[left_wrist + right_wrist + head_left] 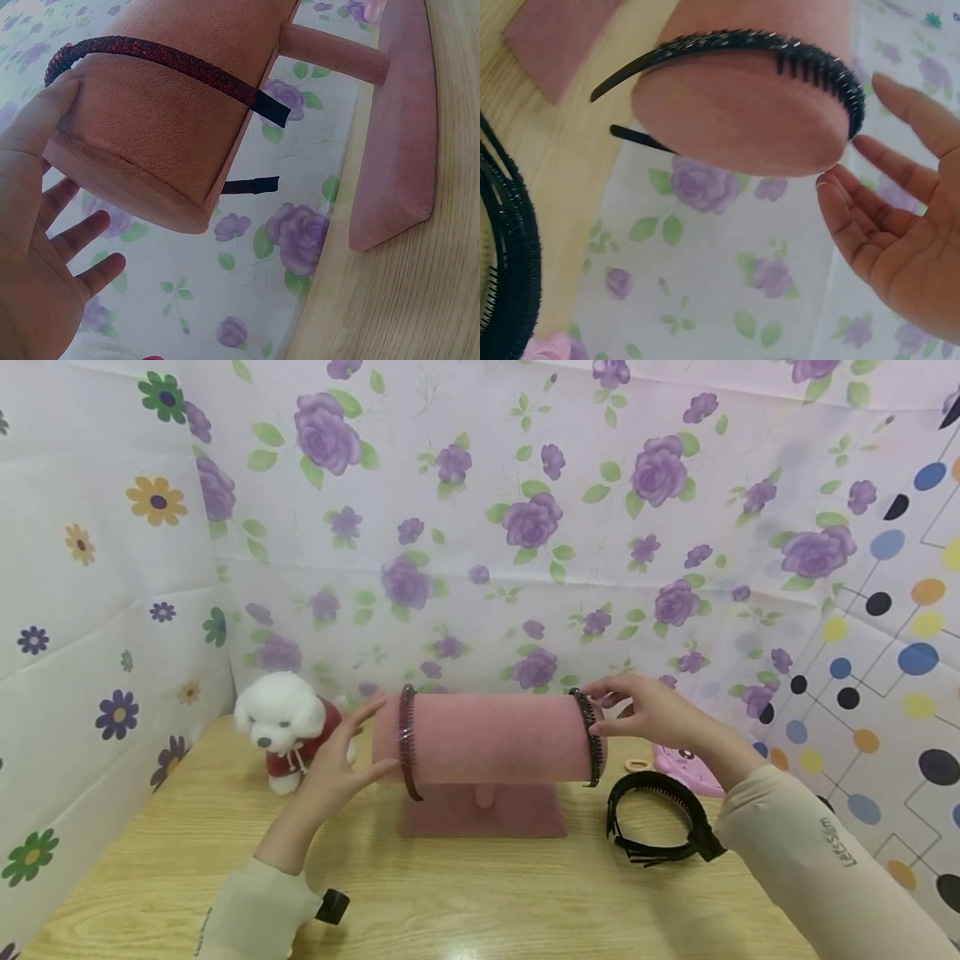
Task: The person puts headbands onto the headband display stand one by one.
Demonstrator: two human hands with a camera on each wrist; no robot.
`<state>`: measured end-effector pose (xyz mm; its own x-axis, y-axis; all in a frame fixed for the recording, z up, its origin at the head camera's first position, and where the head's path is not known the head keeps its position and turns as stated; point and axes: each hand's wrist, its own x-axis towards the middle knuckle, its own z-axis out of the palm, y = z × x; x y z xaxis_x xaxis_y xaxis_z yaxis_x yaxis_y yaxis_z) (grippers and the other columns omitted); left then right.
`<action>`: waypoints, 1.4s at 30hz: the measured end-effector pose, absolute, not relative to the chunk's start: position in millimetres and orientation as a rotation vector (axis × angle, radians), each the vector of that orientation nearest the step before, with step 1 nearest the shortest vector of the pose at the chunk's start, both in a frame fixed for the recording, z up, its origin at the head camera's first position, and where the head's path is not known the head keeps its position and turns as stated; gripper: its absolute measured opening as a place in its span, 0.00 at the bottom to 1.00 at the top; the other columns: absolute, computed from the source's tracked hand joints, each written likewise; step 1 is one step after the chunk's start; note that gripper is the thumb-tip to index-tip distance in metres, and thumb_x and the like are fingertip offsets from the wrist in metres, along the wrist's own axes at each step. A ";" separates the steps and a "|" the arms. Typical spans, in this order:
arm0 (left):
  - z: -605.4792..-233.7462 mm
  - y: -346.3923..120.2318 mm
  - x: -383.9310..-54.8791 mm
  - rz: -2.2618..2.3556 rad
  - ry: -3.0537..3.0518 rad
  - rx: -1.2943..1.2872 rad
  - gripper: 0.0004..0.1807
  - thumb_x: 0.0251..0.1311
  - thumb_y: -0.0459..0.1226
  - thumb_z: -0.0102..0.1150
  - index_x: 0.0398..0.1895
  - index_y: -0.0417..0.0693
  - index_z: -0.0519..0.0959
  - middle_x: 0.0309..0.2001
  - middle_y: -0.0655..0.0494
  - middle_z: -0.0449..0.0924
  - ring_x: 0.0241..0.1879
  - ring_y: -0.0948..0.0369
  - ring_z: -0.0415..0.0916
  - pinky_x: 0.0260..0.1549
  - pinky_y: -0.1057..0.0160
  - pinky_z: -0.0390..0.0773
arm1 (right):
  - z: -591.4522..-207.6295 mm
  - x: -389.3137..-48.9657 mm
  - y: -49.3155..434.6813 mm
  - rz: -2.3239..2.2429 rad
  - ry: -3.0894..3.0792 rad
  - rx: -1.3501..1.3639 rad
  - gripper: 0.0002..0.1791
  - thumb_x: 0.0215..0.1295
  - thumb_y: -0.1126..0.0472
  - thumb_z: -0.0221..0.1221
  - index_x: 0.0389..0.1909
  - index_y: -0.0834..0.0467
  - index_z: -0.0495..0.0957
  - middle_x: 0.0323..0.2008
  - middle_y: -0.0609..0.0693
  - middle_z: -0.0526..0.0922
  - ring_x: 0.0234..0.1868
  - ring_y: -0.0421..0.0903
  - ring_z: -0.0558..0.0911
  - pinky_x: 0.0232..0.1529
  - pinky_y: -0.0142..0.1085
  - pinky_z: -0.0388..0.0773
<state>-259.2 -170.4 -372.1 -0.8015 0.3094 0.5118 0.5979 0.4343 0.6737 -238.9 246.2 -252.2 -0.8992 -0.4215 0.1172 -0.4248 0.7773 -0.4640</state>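
Observation:
A pink fabric roll stand (pixel 495 735) stands on the table with two headbands round it. Near its left end sits a dark red glittery headband (pixel 172 66); my left hand (pixel 341 764) is beside it, fingers spread, thumb against the roll at the band's edge. The right end carries a black sparkly headband (pixel 727 39) with comb teeth along its inner side. Close to that band is my right hand (pixel 645 706), its fingers loosely bent and the palm bare. In the right wrist view its fingertips are right at the roll's end.
Black headbands (pixel 696 814) lie stacked on the table (pixel 465 893) at the right. Behind them are a pink item with a cartoon face (pixel 693 772) and a small beige ring (pixel 637 765). A white plush dog (pixel 281 710) in red stands at the left. Patterned cloth surrounds the table.

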 end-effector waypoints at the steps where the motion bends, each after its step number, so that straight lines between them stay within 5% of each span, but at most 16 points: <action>1: -372.2 -170.3 -259.1 -1.304 -2.381 -0.780 0.45 0.54 0.41 0.69 0.74 0.66 0.55 0.76 0.50 0.53 0.72 0.45 0.55 0.68 0.38 0.59 | -254.2 -239.3 247.9 0.785 -2.953 0.714 0.32 0.58 0.53 0.67 0.63 0.57 0.72 0.58 0.56 0.77 0.57 0.55 0.76 0.54 0.48 0.80; 14: -372.1 -170.5 -258.2 -1.307 -2.381 -0.788 0.46 0.54 0.40 0.69 0.74 0.67 0.54 0.76 0.53 0.52 0.72 0.45 0.54 0.67 0.37 0.58 | -277.2 -243.2 258.9 0.794 -2.992 0.846 0.49 0.48 0.48 0.73 0.71 0.39 0.59 0.74 0.48 0.58 0.75 0.57 0.55 0.69 0.64 0.57; 27: -371.6 -170.1 -258.5 -1.311 -2.385 -0.780 0.46 0.54 0.40 0.68 0.74 0.65 0.54 0.76 0.56 0.52 0.72 0.45 0.55 0.67 0.36 0.59 | -281.2 -249.8 255.0 0.643 -2.964 0.804 0.48 0.43 0.40 0.73 0.66 0.35 0.62 0.70 0.45 0.65 0.71 0.53 0.64 0.67 0.58 0.64; 42: -372.1 -170.1 -258.3 -1.333 -2.385 -0.779 0.46 0.55 0.40 0.68 0.73 0.69 0.54 0.76 0.58 0.51 0.72 0.45 0.55 0.65 0.34 0.59 | -273.5 -249.8 243.6 0.612 -2.976 0.778 0.46 0.44 0.43 0.74 0.66 0.39 0.64 0.68 0.47 0.68 0.69 0.53 0.67 0.66 0.56 0.66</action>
<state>-258.3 -170.1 -372.1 -0.8081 0.3111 0.5001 0.5890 0.4226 0.6889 -249.8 243.6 -273.5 -0.8769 -0.4698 0.1020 -0.4720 0.8008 -0.3687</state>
